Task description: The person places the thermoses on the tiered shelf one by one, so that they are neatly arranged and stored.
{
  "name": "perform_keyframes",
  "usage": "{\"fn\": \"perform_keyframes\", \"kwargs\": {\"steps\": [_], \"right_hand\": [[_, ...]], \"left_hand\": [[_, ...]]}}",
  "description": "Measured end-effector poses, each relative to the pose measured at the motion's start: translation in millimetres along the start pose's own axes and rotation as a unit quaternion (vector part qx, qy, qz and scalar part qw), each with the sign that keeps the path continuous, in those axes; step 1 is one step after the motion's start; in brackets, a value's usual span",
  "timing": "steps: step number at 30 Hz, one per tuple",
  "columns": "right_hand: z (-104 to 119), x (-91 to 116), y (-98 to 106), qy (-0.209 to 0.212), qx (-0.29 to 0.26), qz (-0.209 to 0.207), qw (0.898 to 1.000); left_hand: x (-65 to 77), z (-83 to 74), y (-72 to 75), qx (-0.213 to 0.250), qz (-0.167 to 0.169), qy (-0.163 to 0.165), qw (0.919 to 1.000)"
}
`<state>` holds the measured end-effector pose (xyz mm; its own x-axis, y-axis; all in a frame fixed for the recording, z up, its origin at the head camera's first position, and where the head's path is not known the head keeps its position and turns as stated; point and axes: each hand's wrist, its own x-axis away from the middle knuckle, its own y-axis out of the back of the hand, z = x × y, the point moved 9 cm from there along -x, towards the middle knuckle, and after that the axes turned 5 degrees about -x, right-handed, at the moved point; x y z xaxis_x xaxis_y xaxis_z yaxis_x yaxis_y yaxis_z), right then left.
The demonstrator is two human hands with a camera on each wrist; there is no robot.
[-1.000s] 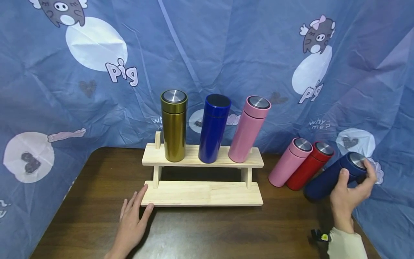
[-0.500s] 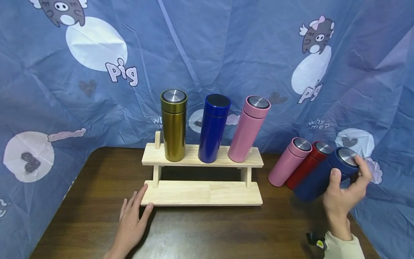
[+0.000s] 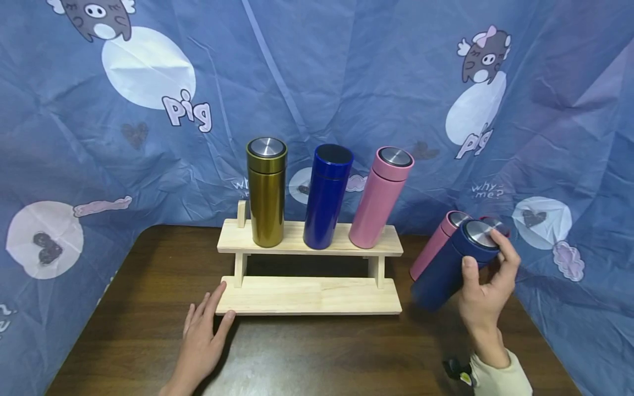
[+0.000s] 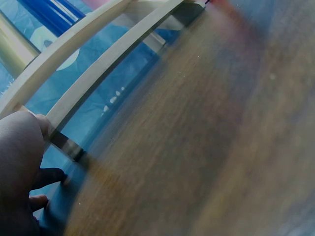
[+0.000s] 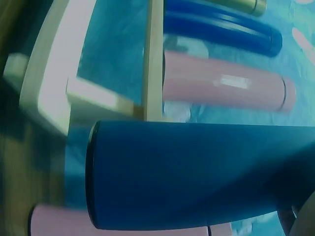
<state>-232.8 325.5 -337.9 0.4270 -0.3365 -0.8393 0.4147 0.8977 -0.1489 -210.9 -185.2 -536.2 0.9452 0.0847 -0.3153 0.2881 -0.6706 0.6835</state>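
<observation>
My right hand (image 3: 487, 300) grips a navy vacuum flask (image 3: 441, 275) around its upper end, a finger on the steel-topped lid. The flask leans, its base toward the two-tier wooden stand (image 3: 309, 297). In the right wrist view the flask (image 5: 197, 174) crosses the lower half, near the stand's end. My left hand (image 3: 200, 341) rests its thumb and a finger against the left end of the lower shelf, fingers extended. On the upper shelf stand a gold flask (image 3: 267, 203), a royal-blue flask (image 3: 327, 203) and a pink flask (image 3: 378, 203).
Behind the navy flask, a second pink flask (image 3: 433, 250) stands on the brown table (image 3: 317, 357), partly covered. A red flask (image 3: 497, 224) beside it is mostly hidden. A blue printed cloth (image 3: 317, 71) hangs directly behind the table.
My right hand has carried the navy flask leftward, from right of the red flask to in front of the red and pink ones. My left hand has stayed on the stand.
</observation>
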Motion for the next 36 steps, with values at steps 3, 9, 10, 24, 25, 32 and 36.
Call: {"fn": "perform_keyframes", "kwargs": {"steps": [3,9,10,24,25,32,36], "right_hand": [[2,4,-15,-0.004,-0.014,0.020,1.000],[13,12,-47,0.005,-0.022,0.062,0.998],[15,13,-52,0.008,-0.025,0.069,0.997],[28,37,-117,-0.010,-0.092,0.157,0.983],[29,39,-121,-0.010,-0.098,0.159,0.982],[38,48,-148,-0.013,-0.103,0.171,0.980],[43,56,-160,-0.005,-0.092,0.169,0.981]], "left_hand": [[-0.3,0.0,-0.1,0.001,0.000,0.001,1.0000],[-0.5,-0.4,0.1,0.002,0.003,0.002,1.0000],[-0.5,-0.5,0.1,0.002,0.003,0.002,1.0000],[0.3,-1.7,2.8,0.002,-0.009,-0.008,0.9999],[0.2,-1.5,2.9,0.001,-0.009,-0.009,0.9999],[1.1,0.3,1.9,0.003,-0.018,-0.017,0.9997],[0.7,-0.7,1.7,0.003,-0.018,-0.017,0.9997]]}}
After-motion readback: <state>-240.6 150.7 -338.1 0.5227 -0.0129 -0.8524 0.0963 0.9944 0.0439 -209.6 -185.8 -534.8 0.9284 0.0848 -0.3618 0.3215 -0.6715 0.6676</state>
